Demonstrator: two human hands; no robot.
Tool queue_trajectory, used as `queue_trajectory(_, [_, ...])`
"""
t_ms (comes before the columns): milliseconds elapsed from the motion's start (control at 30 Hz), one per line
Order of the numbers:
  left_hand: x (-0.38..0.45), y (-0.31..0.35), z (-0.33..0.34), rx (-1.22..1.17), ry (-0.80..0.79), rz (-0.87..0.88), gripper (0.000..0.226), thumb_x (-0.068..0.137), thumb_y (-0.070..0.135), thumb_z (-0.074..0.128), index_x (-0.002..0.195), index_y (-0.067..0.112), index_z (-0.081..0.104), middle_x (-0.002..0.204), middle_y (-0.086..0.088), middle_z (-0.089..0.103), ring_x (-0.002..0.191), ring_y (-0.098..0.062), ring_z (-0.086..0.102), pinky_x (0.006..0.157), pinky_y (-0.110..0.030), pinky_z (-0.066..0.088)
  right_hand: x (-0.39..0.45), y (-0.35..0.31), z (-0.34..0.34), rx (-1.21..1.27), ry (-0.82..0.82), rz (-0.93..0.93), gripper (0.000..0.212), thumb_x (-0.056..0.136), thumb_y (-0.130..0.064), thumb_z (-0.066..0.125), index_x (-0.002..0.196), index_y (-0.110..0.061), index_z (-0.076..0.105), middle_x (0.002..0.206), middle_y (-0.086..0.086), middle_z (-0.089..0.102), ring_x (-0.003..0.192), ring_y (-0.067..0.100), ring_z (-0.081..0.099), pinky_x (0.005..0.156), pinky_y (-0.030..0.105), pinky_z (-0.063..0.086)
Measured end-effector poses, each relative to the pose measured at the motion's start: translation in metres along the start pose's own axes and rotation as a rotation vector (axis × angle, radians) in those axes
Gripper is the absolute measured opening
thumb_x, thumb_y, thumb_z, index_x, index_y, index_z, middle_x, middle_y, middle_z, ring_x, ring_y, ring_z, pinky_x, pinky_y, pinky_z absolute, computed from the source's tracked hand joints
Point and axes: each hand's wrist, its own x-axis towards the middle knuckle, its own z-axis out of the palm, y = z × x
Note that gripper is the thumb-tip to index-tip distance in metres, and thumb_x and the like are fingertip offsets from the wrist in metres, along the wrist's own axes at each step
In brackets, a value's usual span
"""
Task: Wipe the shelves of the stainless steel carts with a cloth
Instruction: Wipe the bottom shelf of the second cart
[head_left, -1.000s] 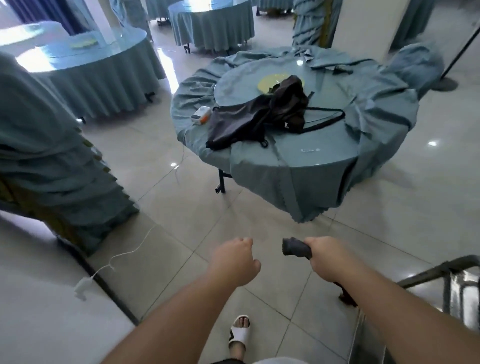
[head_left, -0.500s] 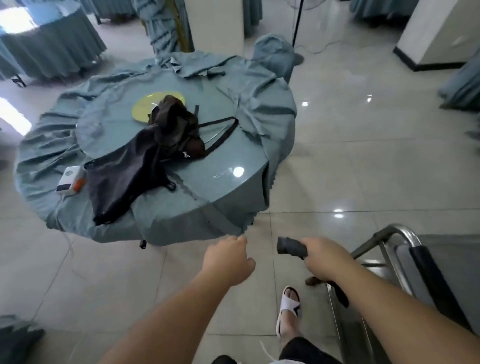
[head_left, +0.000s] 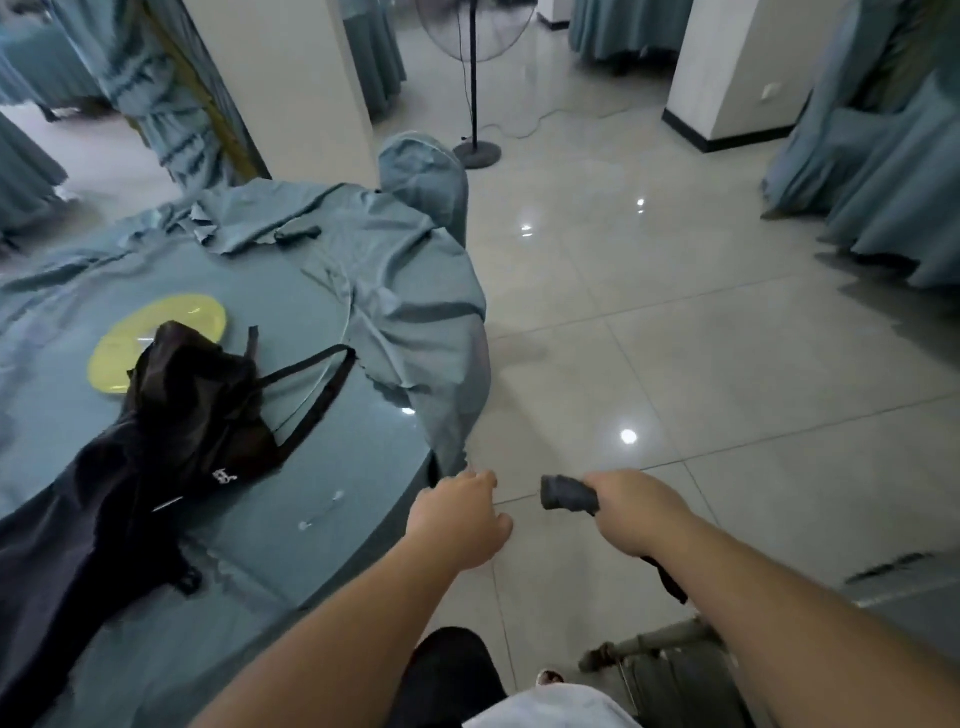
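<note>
My right hand (head_left: 636, 512) is closed around a dark grey cloth (head_left: 567, 494); one rolled end sticks out to the left and a tail hangs below my wrist. My left hand (head_left: 460, 519) is a loose fist with nothing in it, just past the edge of the round table. Only a corner of the stainless steel cart (head_left: 657, 652) shows at the bottom right, under my right forearm; its shelves are hidden.
A round table (head_left: 322, 499) with a teal cloth fills the left, carrying a black bag (head_left: 192, 410) and a yellow plate (head_left: 171, 325). A covered chair (head_left: 423, 182) stands behind it. A standing fan (head_left: 475, 78), white pillars and draped chairs (head_left: 878, 171) ring the glossy tiled floor.
The view has swung right and closer to the table, which now sits at the left. The cart has dropped to the bottom right corner. Both hands keep their pose, cloth still held.
</note>
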Motion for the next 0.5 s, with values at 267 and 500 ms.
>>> queue_trajectory(267, [0.176,0.047,-0.061,0.092,-0.050,0.203,0.058,0.098,0.052,0.050,0.150,0.027,0.047,0.142,-0.002,0.059,0.122,-0.031,0.061,0.096,-0.044,0.050,0.106,0.066,-0.049,0.139,0.064,0.155,0.017,0.095,-0.015,0.050,0.098,-0.029,0.059,0.089,-0.005,0.060,0.081,0.021,0.062,0.062,0.031,0.047])
queue_trajectory(500, [0.323,0.102,-0.124,0.225,-0.129,0.431,0.058,0.098,0.053,0.050,0.150,0.027,0.046,0.143,-0.002,0.058,0.122,-0.029,0.060,0.095,-0.044,0.049,0.169,0.126,-0.096,0.337,0.107,0.434,0.018,0.097,-0.017,0.048,0.102,-0.024,0.063,0.092,-0.005,0.064,0.077,0.013,0.059,0.058,0.027,0.042])
